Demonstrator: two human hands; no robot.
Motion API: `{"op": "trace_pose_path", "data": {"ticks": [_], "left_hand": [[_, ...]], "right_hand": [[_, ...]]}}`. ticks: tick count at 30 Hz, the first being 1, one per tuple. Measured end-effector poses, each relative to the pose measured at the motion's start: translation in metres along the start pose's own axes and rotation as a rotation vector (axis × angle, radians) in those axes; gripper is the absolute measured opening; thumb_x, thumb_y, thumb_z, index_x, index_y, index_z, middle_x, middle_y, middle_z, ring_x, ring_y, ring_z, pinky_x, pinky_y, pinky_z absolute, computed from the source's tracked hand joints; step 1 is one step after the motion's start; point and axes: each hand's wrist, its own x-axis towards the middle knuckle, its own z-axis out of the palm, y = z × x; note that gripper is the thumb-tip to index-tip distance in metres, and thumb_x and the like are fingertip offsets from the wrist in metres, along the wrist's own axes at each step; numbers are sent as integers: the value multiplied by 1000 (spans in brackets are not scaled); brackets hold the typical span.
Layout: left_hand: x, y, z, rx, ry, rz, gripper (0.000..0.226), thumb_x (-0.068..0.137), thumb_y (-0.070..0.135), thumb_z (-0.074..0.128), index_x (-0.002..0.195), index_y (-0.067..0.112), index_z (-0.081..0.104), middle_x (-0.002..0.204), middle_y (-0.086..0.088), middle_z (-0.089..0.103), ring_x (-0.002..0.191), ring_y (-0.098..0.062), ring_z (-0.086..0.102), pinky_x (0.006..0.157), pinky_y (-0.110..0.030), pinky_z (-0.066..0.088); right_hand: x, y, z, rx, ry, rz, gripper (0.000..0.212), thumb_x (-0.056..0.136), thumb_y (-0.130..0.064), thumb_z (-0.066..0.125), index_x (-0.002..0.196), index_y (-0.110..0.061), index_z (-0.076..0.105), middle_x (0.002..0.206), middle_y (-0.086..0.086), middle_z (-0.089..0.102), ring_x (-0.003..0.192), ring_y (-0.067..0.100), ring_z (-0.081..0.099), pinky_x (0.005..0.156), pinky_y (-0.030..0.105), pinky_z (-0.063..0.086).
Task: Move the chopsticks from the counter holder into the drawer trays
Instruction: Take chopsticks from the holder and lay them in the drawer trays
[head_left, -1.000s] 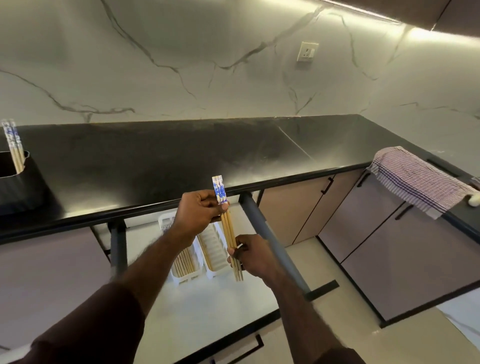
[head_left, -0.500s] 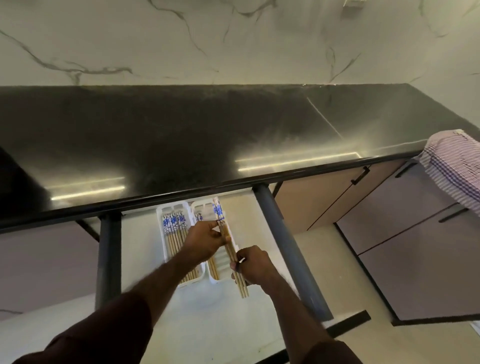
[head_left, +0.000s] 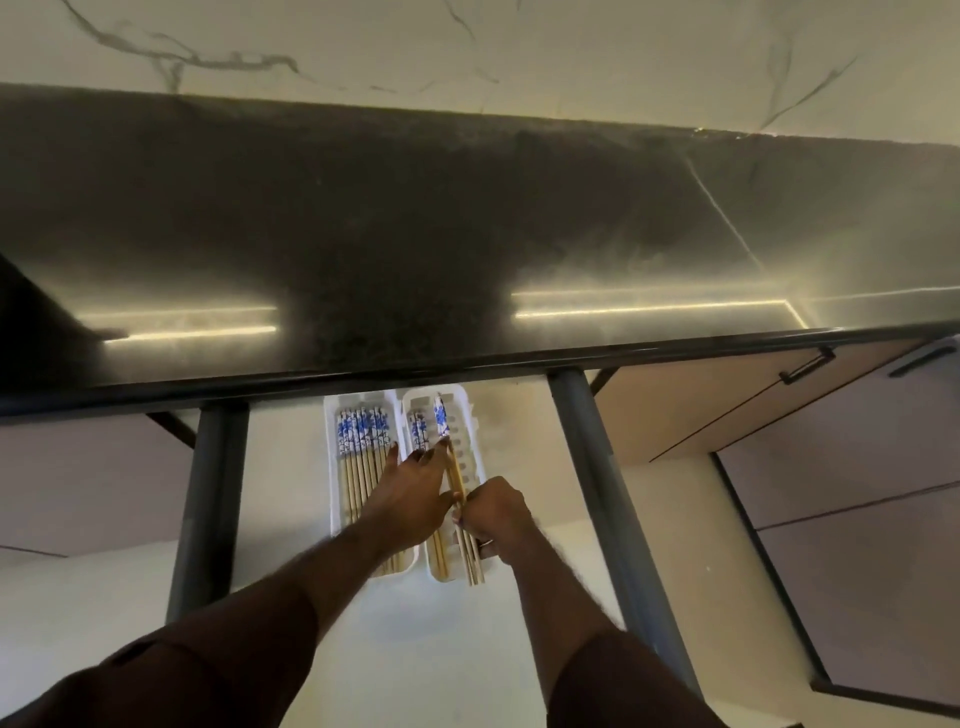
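Two white trays lie side by side in the open drawer under the counter edge. The left tray (head_left: 332, 467) holds several wooden chopsticks (head_left: 363, 441) with blue-patterned tops. The right tray (head_left: 470, 415) has a few chopsticks (head_left: 418, 431) along its left side. A held bundle of chopsticks (head_left: 442, 415) lies lengthwise over the right tray. My right hand (head_left: 493, 514) grips its lower part. My left hand (head_left: 410, 499) stretches over both trays with straight fingers, its fingertips touching the bundle. The counter holder is out of view.
The black counter (head_left: 467, 234) overhangs the back of the drawer. Grey drawer sides (head_left: 208, 493) (head_left: 597, 467) flank the white drawer floor (head_left: 363, 649). Cabinet doors with black handles (head_left: 808, 364) stand to the right. A dark shape (head_left: 31, 312) sits at the left edge.
Both hands have carried the bundle down from counter height into the right tray. My left hand's fingers have straightened from a grip. The view has tilted downward.
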Motion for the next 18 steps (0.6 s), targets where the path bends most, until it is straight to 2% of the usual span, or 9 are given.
{"op": "trace_pose_path", "data": {"ticks": [4, 7, 11, 15, 18], "left_hand": [[14, -8, 8, 168, -52, 32, 72, 98, 41, 46, 152, 13, 9, 155, -6, 33, 146, -23, 21, 116, -51, -9], [20, -11, 15, 297, -69, 59, 67, 99, 36, 43, 152, 11, 12, 157, -7, 29, 148, -25, 14, 114, -51, -15], [24, -11, 22, 484, -106, 105, 67, 98, 35, 46, 151, 9, 14, 157, -11, 27, 148, -30, 10, 114, -54, -16], [28, -10, 24, 575, -135, 110, 65, 98, 35, 49, 151, 10, 19, 157, -12, 29, 148, -33, 11, 113, -56, -16], [33, -8, 24, 643, -179, 93, 66, 98, 33, 48, 152, 10, 15, 158, -13, 24, 148, -35, 7, 113, -58, -16]], "right_hand": [[20, -6, 11, -180, 72, -26, 37, 90, -31, 61, 118, -7, 56, 122, 13, 63, 114, 31, 61, 92, 36, 51], [27, -6, 23, -298, 108, -70, 30, 91, -26, 57, 116, -8, 55, 122, 11, 62, 116, 29, 59, 91, 32, 47], [33, -2, 34, -340, 124, -96, 25, 92, -18, 52, 115, -9, 57, 119, 11, 64, 112, 26, 61, 89, 31, 48], [37, 2, 37, -365, 114, -107, 23, 92, -18, 53, 112, -9, 58, 117, 10, 65, 110, 25, 62, 88, 31, 49], [38, 4, 41, -378, 117, -135, 20, 93, -19, 51, 109, -10, 60, 113, 9, 67, 106, 25, 64, 87, 32, 50]]}}
